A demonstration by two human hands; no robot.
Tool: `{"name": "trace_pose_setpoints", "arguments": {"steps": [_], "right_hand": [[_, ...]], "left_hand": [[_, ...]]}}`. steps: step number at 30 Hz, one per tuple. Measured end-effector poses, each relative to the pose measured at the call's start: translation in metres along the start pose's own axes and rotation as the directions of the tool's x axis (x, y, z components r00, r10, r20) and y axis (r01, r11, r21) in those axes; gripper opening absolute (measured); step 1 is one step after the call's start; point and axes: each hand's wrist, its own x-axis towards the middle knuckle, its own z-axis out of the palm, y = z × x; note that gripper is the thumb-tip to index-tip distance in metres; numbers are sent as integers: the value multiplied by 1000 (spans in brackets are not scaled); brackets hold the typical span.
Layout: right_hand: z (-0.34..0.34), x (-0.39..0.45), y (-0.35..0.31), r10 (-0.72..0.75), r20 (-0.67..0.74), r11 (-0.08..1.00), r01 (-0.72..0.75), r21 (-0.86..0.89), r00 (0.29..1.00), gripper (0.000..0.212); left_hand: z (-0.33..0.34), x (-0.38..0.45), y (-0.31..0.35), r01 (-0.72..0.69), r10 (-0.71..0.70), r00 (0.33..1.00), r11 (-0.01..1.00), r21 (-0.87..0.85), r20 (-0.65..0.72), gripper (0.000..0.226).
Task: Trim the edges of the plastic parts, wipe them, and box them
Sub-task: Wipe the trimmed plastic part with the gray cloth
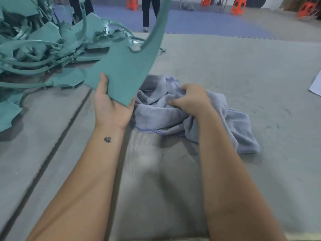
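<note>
1. Two bare forearms reach fwd from the bottom edge; small dark mark on the left wrist.
2. Left hand (111,103), palm up, holds the near corner of a teal plastic part (125,66): thumb on top along its left edge, other fingers hidden beneath. Part is lifted off the surface, tilted up and away, w/ a long curved strip rising toward the top edge.
3. Right hand (192,100) is curled, gripping a bunched grey-blue cloth (225,119) that lies on the grey surface (260,75), just right of the held part.
4. Further left: pile of teal offcuts (43,49), sheets and curved strips.
5. Right edge: corner of a white sheet (316,84).
6. Far back: orange stools (237,6), a standing person's legs (147,13).
</note>
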Motion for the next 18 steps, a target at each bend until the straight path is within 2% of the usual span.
{"name": "trace_pose_setpoints", "arguments": {"steps": [2, 4, 5, 7, 9, 10, 12, 15, 18], "right_hand": [[4, 2, -2, -70, -132, 997, 72, 9, 989, 28], [-1, 2, -5, -65, -224, 948, 130, 292, 973, 15], [-5, 1, -7, -30, -216, 855, 137, 500, 976, 12], [-16, -2, -6, 44, -108, 540, 68, 839, 993, 11], [-23, -4, 1, 46, -11, 214, 1, 977, 999, 2], [-25, -5, 3, 79, -14, 160, 1, 987, 997, 10], [-29, -2, 10, 229, -97, 184, 55, 981, 969, 15], [-35, 3, 19, 427, -185, 161, 127, 979, 885, 23], [-40, 5, 24, 484, -267, 324, 112, 939, 833, 34]], "left_hand": [[3, 0, -7, 28, -28, 1000, 999, 44, 9, 39], [3, 2, -10, 23, -21, 1000, 995, 99, -17, 42], [3, 3, -11, 24, -20, 999, 994, 110, -36, 45], [0, 5, -10, 25, -15, 996, 993, 113, -86, 48], [-3, 7, -9, 22, -8, 992, 993, 112, -124, 47], [-4, 8, -9, 18, -3, 992, 993, 119, -125, 46], [-3, 9, -11, 2, 14, 994, 989, 148, -108, 44], [-1, 8, -11, -31, 51, 993, 984, 173, -108, 44], [-3, 11, -7, -92, 114, 981, 985, 143, -155, 45]]}}
